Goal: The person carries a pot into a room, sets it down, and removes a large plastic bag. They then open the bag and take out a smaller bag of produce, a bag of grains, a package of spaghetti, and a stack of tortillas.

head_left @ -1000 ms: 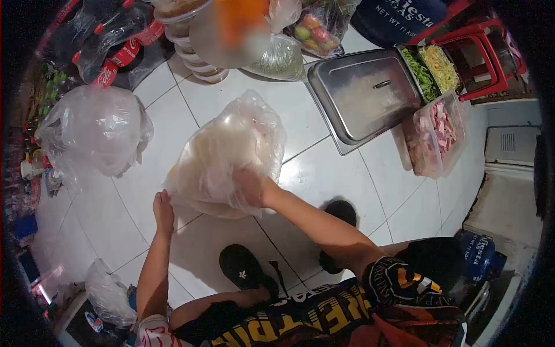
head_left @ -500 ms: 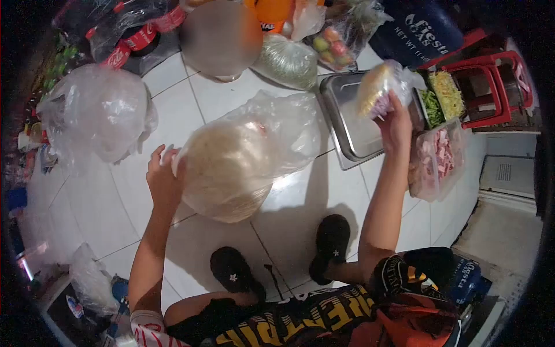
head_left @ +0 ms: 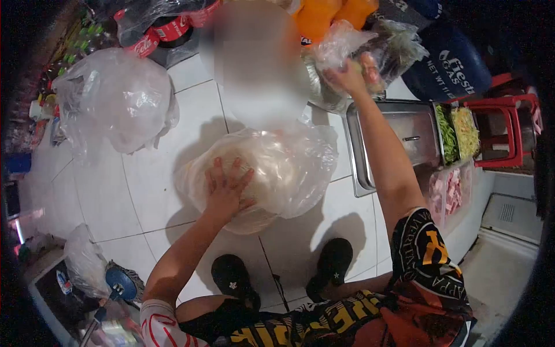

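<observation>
My left hand (head_left: 226,188) lies flat with spread fingers on top of a large, rounded clear plastic bag (head_left: 289,173) of pale contents on the tiled floor. My right hand (head_left: 348,80) reaches far forward, its fingers closed on a small clear plastic bag (head_left: 345,45); its contents are hard to make out. Right beside those fingers is a bag of red and green vegetables (head_left: 372,70). Partly behind the hand sits a bag of greenish contents (head_left: 318,92).
A steel tray (head_left: 361,153) stands at right, beside containers of green strips (head_left: 445,133), yellow shreds (head_left: 464,133) and pink meat pieces (head_left: 454,194). A blue gas cylinder (head_left: 451,66) and red stool (head_left: 511,130) are behind. Another plastic bag (head_left: 118,98) lies left.
My right hand has moved from above the steel tray to the bags at the back. My left hand has gone from the large bag's left side onto its top. The view has shifted.
</observation>
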`<action>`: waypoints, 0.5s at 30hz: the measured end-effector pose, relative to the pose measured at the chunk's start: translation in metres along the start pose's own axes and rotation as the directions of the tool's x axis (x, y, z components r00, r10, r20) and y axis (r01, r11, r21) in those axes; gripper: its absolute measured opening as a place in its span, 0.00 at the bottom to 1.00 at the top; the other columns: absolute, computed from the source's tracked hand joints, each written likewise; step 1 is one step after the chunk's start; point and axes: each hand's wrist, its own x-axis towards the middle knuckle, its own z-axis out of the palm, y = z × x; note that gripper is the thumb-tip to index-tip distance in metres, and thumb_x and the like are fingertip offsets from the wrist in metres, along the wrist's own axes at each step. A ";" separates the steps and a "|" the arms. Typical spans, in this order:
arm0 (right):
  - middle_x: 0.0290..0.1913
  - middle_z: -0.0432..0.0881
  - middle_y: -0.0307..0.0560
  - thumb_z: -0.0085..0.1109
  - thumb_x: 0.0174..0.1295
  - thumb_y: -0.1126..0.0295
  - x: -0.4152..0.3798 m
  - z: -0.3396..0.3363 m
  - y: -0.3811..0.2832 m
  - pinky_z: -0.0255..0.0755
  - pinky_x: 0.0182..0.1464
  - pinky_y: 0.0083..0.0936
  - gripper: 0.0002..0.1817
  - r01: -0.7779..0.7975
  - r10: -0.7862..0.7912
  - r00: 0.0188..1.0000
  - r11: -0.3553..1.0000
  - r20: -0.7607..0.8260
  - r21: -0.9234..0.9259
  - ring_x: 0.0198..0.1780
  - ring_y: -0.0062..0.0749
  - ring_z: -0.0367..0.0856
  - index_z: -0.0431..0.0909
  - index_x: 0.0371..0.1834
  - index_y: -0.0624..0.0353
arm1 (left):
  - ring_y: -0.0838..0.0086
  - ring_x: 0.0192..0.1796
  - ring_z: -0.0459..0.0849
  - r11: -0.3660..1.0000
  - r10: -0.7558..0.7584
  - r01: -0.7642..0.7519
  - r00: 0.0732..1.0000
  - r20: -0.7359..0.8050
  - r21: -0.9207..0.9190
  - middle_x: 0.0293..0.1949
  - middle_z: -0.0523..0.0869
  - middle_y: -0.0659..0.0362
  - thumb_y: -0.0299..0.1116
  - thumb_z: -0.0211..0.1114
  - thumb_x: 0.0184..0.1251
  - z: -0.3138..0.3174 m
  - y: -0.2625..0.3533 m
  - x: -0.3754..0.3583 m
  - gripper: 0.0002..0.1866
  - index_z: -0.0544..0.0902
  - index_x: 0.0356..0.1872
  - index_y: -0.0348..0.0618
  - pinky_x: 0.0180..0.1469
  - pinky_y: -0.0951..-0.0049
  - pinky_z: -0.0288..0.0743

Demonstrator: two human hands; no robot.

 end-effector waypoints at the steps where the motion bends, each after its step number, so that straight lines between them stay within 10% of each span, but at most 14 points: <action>1: 0.44 0.71 0.58 0.61 0.35 0.47 -0.001 0.009 0.002 0.63 0.48 0.33 0.42 -0.009 0.005 0.993 0.999 0.114 0.031 0.46 0.48 0.70 0.59 0.53 0.59 | 0.45 0.62 0.33 1.000 -0.006 0.006 1.000 0.002 0.005 0.63 0.44 0.55 0.58 0.58 0.41 -0.001 0.000 0.001 0.39 0.59 0.57 0.59 0.56 0.40 0.33; 3: 0.48 0.69 0.58 0.61 0.34 0.46 -0.007 0.015 0.003 0.61 0.50 0.34 0.44 -0.028 0.012 0.972 0.998 0.233 0.062 0.48 0.48 0.68 0.57 0.55 0.57 | 0.45 0.62 0.33 0.999 0.003 -0.003 1.000 0.003 -0.033 0.63 0.43 0.55 0.58 0.58 0.41 -0.003 0.000 0.001 0.39 0.58 0.58 0.59 0.56 0.40 0.34; 6: 0.57 0.56 0.60 0.62 0.33 0.45 -0.031 0.012 0.000 0.52 0.56 0.39 0.49 -0.011 0.002 0.965 0.999 -0.262 -0.036 0.56 0.48 0.59 0.52 0.58 0.56 | 0.44 0.62 0.33 1.000 0.011 -0.011 1.000 0.014 -0.020 0.63 0.43 0.56 0.58 0.57 0.42 -0.003 -0.001 0.000 0.39 0.58 0.58 0.59 0.56 0.41 0.34; 9: 0.49 0.66 0.55 0.59 0.41 0.52 -0.052 -0.008 0.020 0.59 0.50 0.37 0.37 0.039 0.116 0.950 0.875 -0.289 0.483 0.47 0.42 0.67 0.58 0.53 0.59 | 0.46 0.63 0.35 1.000 0.025 -0.025 1.000 -0.008 -0.017 0.63 0.43 0.56 0.58 0.57 0.43 -0.003 -0.004 -0.001 0.38 0.57 0.58 0.59 0.56 0.42 0.35; 12: 0.35 0.73 0.45 0.51 0.50 0.68 -0.126 -0.074 -0.028 0.66 0.41 0.23 0.14 -0.168 0.406 0.914 0.426 -0.022 0.889 0.36 0.30 0.72 0.66 0.39 0.62 | 0.53 0.64 0.38 1.000 -0.001 0.002 0.995 -0.095 0.014 0.62 0.46 0.56 0.59 0.55 0.44 -0.001 -0.007 -0.005 0.38 0.55 0.59 0.61 0.56 0.45 0.41; 14: 0.28 0.73 0.42 0.47 0.49 0.75 -0.167 -0.085 -0.029 0.65 0.36 0.18 0.04 -0.103 0.013 0.995 0.112 0.102 0.988 0.32 0.25 0.71 0.66 0.29 0.60 | 0.53 0.63 0.40 0.985 -0.058 0.026 0.981 -0.183 -0.172 0.62 0.46 0.54 0.57 0.55 0.45 -0.015 -0.004 -0.009 0.37 0.55 0.59 0.61 0.56 0.47 0.42; 15: 0.27 0.72 0.42 0.46 0.49 0.77 -0.189 -0.088 -0.037 0.65 0.35 0.18 0.02 -0.158 -0.035 0.985 0.200 0.168 0.967 0.32 0.25 0.71 0.66 0.27 0.59 | 0.53 0.63 0.42 0.938 -0.127 0.031 0.957 -0.259 -0.345 0.62 0.46 0.52 0.56 0.55 0.47 -0.023 -0.003 -0.012 0.37 0.55 0.59 0.60 0.55 0.48 0.43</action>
